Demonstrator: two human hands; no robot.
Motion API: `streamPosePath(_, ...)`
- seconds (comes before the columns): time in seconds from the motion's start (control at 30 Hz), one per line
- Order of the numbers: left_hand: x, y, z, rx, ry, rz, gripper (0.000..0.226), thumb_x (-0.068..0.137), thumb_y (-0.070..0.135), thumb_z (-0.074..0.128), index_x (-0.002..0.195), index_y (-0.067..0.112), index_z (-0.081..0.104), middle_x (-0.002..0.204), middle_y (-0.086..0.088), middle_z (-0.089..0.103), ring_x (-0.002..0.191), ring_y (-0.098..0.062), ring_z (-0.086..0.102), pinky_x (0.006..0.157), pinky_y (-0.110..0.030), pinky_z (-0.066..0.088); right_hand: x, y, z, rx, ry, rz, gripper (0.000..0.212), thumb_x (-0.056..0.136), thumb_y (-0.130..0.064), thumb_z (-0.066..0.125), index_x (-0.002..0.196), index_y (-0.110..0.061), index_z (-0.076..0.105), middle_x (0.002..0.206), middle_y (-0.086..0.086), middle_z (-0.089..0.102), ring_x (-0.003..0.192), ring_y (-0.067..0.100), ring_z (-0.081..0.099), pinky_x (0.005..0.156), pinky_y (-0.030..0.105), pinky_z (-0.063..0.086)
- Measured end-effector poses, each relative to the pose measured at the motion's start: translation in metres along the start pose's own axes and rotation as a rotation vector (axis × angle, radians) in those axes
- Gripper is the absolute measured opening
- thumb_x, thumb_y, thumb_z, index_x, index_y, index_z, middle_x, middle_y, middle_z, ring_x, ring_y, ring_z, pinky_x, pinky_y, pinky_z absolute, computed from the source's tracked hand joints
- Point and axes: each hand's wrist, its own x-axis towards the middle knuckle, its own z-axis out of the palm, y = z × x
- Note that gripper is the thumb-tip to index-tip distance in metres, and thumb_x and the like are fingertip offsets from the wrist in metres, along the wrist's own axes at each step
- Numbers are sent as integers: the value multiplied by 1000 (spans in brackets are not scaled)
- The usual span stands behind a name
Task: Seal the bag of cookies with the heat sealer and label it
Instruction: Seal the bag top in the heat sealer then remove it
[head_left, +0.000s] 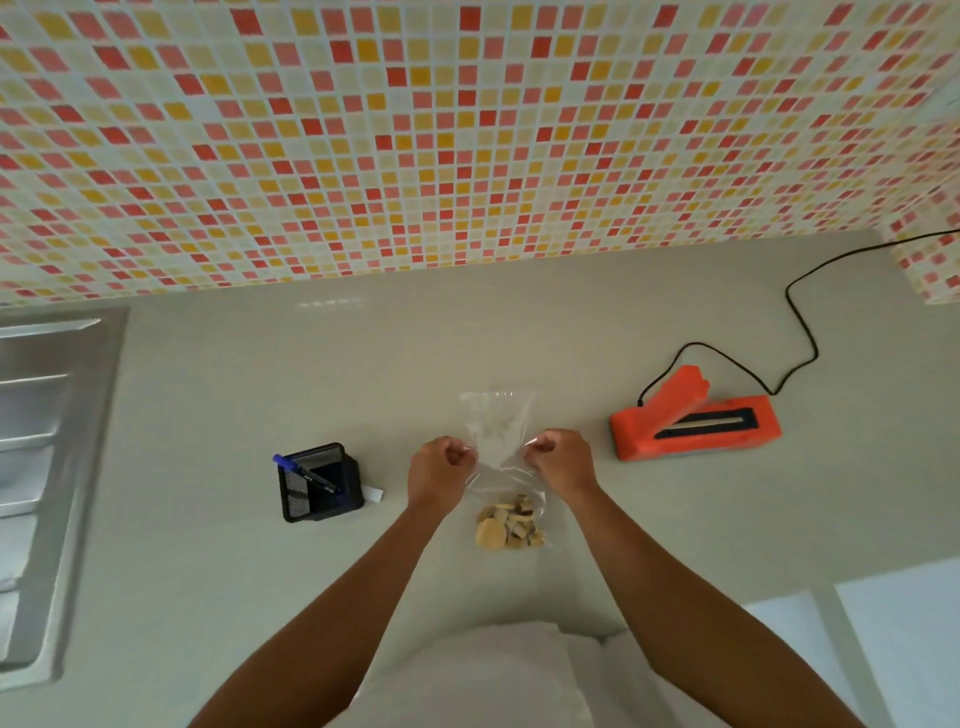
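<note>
Both left hand (439, 470) and right hand (563, 465) clamp curled fingers (460, 456) on the clear plastic cookie bag (498, 431) between them, likely flattening its neck for the orange heat sealer (696, 423) beyond the right fingers.

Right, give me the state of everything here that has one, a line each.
bag: flat on the counter, pinched at both sides.
cookies: inside the bag, bunched at its near end.
heat sealer: arm raised, nothing in it, cord attached.
marker: leaning in the mesh holder, untouched.
left hand: pinches the bag's left edge.
right hand: pinches the bag's right edge.
</note>
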Motion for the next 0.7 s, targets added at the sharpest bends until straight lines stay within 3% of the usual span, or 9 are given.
streamPosePath(0.2, -2, -1, 2, 31, 8, -36, 11, 82, 27, 70, 90, 20, 72, 77, 8, 71, 77, -13, 67, 68, -25, 51, -4, -3, 0, 29, 32, 11, 8, 76, -15, 74, 75, -7, 75, 71, 9, 72, 69, 21, 64, 65, 27, 45)
streamPosePath(0.4, -6, 7, 2, 47, 3, -69, 8, 81, 26, 71, 88, 21, 73, 75, 8, 68, 78, -15, 66, 68, -23, 46, -4, 2, -5, 37, 1, -25, 6, 78, -15, 74, 76, -11, 70, 70, 2, 65, 71, 18, 60, 64, 23, 39)
streamPosePath(0.47, -9, 8, 0, 34, -11, -99, 3, 79, 25, 72, 81, 22, 72, 72, 7, 67, 78, -18, 68, 66, -24, 48, -4, 3, -7, 36, -6, -40, 9, 80, -14, 74, 87, -11, 70, 80, 2, 66, 78, 20, 61, 68, 23, 40)
streamPosePath(0.6, -19, 6, -6, -3, 19, -108, 4, 79, 26, 71, 79, 22, 70, 77, 2, 71, 80, -21, 70, 73, -31, 58, -10, -4, -8, 69, 26, -63, 46, 79, -9, 73, 122, -9, 58, 112, 15, 65, 104, 28, 62, 88, 27, 44)
streamPosePath(0.7, -31, 5, -16, -30, 69, -76, 12, 82, 28, 72, 88, 18, 68, 86, 0, 72, 80, -21, 70, 73, -31, 56, -20, -17, -10, 70, 106, -184, 49, 78, -7, 71, 124, -11, 53, 120, 15, 54, 112, 30, 54, 94, 31, 42)
